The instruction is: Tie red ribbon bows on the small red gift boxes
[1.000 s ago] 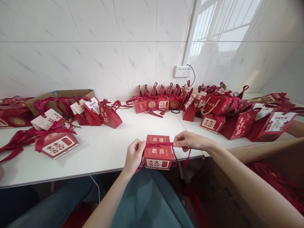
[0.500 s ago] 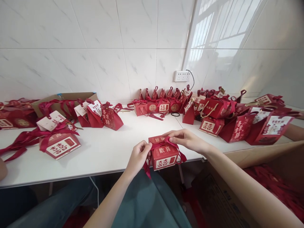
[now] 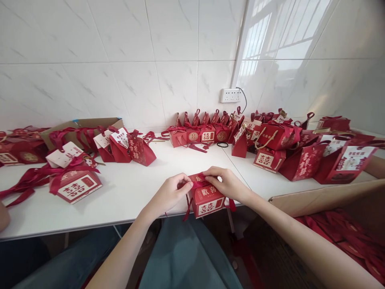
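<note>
A red gift box point(image 3: 209, 196) with gold lettering and a cream front label sits at the table's front edge. Dark red ribbon point(image 3: 199, 184) runs across its top, and loose tails hang down both sides. Thumb and fingers of my left hand point(image 3: 174, 188) are closed on the ribbon at the box's left top edge. From the right, my right hand point(image 3: 225, 184) pinches the ribbon over the top of the box; its fingertips partly cover the bow area, so the knot's shape is hidden.
Ribboned boxes stand at left point(image 3: 78, 186), along the wall point(image 3: 192, 136) and in a pile at right point(image 3: 273, 138). A black ring point(image 3: 222, 145) lies near the wall row. An open carton point(image 3: 288, 196) with red items borders my right arm. Another person's arm point(image 3: 3, 216) shows at far left.
My right hand has moved left and inward over the box top, and the ribbon loops there are drawn flatter. My left hand has shifted slightly left, its fingers more curled.
</note>
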Available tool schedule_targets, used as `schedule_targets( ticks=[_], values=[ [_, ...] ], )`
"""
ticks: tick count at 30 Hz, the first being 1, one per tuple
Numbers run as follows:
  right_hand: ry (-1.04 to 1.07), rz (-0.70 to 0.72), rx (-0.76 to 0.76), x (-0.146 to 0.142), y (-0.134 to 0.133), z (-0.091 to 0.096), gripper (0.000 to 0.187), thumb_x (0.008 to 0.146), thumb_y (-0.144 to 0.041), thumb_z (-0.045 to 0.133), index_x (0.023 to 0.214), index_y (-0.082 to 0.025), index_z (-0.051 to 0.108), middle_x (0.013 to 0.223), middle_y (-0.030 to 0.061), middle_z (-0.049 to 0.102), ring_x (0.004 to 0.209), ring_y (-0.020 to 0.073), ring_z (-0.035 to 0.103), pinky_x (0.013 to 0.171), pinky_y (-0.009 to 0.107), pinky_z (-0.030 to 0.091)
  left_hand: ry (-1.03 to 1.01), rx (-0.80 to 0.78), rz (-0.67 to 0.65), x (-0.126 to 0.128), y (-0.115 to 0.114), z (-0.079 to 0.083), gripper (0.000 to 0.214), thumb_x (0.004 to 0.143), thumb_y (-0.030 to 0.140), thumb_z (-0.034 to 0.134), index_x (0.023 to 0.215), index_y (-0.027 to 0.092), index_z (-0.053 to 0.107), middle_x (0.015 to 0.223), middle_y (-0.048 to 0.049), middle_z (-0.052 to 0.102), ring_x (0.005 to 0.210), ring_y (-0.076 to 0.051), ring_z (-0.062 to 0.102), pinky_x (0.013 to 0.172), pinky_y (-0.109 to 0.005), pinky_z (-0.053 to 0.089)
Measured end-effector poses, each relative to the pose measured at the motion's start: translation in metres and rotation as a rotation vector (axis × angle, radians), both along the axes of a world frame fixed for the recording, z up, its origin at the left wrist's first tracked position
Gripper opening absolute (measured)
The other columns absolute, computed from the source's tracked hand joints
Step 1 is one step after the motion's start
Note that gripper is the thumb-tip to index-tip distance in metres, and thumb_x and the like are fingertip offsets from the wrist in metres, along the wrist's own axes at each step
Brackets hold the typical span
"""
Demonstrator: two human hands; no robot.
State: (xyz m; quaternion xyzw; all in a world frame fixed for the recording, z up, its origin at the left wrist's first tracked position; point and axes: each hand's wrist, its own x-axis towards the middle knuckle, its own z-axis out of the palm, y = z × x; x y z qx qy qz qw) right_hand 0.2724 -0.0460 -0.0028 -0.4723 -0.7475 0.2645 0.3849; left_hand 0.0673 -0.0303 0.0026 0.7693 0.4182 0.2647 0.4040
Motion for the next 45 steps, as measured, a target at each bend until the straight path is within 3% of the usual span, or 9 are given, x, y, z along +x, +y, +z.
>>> schedule_targets(
  ticks=[4,7,12,16,19,24,31,36,45],
  values=[
    [0.061,-0.049,-0.039,-0.002,0.0,-0.002,0.008,0.08,-0.022,0.052,0.087,-0.022,0.055,0.084,0.0022,0.068,0.078,0.0179,0.062,0.073,0.032,0.046,0.168,0.196,-0.052,0.001,0.0,0.015,0.025,0.088,0.038,0.04,0.085,0.022,0.058,0.081,-0.0006,0.059,0.07,-0.016,0.054,0.065,-0.027,0.039],
    [0.18,-0.121,-0.121,-0.005,0.0,-0.004,0.021,0.076,-0.023,0.058,0.095,-0.024,0.048,0.08,-0.001,0.07,0.074,0.0176,0.065,0.073,0.032,0.047,0.261,0.383,-0.107,0.006,0.001,0.026,0.025,0.089,0.033,0.038,0.089,0.023,0.061,0.091,-0.0032,0.057,0.073,-0.017,0.054,0.069,-0.029,0.04],
    [0.141,-0.049,-0.123,-0.005,0.001,-0.003,0.007,0.076,-0.021,0.055,0.08,-0.021,0.061,0.079,0.0005,0.07,0.074,0.017,0.063,0.072,0.03,0.047,0.269,0.524,-0.208,0.021,0.008,0.037,0.023,0.088,0.026,0.039,0.087,0.022,0.062,0.089,-0.0035,0.056,0.083,-0.019,0.055,0.078,-0.031,0.041],
    [0.1,0.0,-0.108,-0.002,0.002,-0.001,0.011,0.076,-0.019,0.052,0.072,-0.021,0.062,0.075,-0.0001,0.067,0.071,0.0151,0.059,0.071,0.029,0.045,0.123,0.464,-0.19,0.028,0.019,0.035,0.014,0.086,0.025,0.047,0.089,0.022,0.06,0.094,-0.0017,0.06,0.086,-0.017,0.057,0.079,-0.029,0.043],
    [0.235,0.023,-0.186,-0.001,0.002,-0.002,0.005,0.075,-0.024,0.058,0.078,-0.02,0.058,0.076,0.0001,0.066,0.074,0.0156,0.06,0.072,0.029,0.046,0.027,0.367,-0.118,0.03,0.03,0.025,0.011,0.083,0.029,0.052,0.091,0.022,0.057,0.093,-0.0007,0.062,0.087,-0.017,0.058,0.078,-0.028,0.044],
    [0.412,-0.006,-0.277,0.0,0.003,-0.004,0.027,0.069,-0.033,0.068,0.081,-0.021,0.048,0.076,-0.0001,0.066,0.078,0.0172,0.062,0.074,0.031,0.046,-0.014,0.285,-0.077,0.03,0.04,0.002,0.012,0.083,0.031,0.051,0.08,0.02,0.056,0.085,-0.0009,0.061,0.08,-0.016,0.057,0.074,-0.029,0.044],
    [0.443,-0.059,-0.222,0.0,0.007,-0.006,0.03,0.067,-0.038,0.07,0.079,-0.019,0.05,0.075,0.0003,0.063,0.073,0.0152,0.061,0.072,0.03,0.046,-0.02,0.298,-0.128,0.023,0.024,-0.009,0.02,0.087,0.027,0.044,0.082,0.019,0.061,0.088,-0.0047,0.062,0.093,-0.02,0.053,0.081,-0.032,0.043],
    [0.396,-0.084,-0.153,-0.001,0.006,-0.004,0.021,0.07,-0.033,0.066,0.075,-0.019,0.052,0.072,-0.0008,0.059,0.067,0.0132,0.058,0.067,0.029,0.048,-0.026,0.286,-0.094,0.027,0.014,-0.012,0.018,0.079,0.033,0.058,0.089,0.019,0.063,0.1,-0.0058,0.061,0.101,-0.022,0.051,0.091,-0.036,0.04],
    [0.278,-0.072,-0.118,0.004,0.002,-0.003,0.015,0.074,-0.031,0.062,0.072,-0.02,0.052,0.069,-0.0013,0.059,0.063,0.0137,0.056,0.061,0.029,0.046,-0.203,0.118,-0.091,0.038,0.015,-0.02,0.013,0.08,0.021,0.052,0.084,0.018,0.064,0.104,-0.0069,0.058,0.103,-0.021,0.053,0.093,-0.035,0.04]
  ],
)
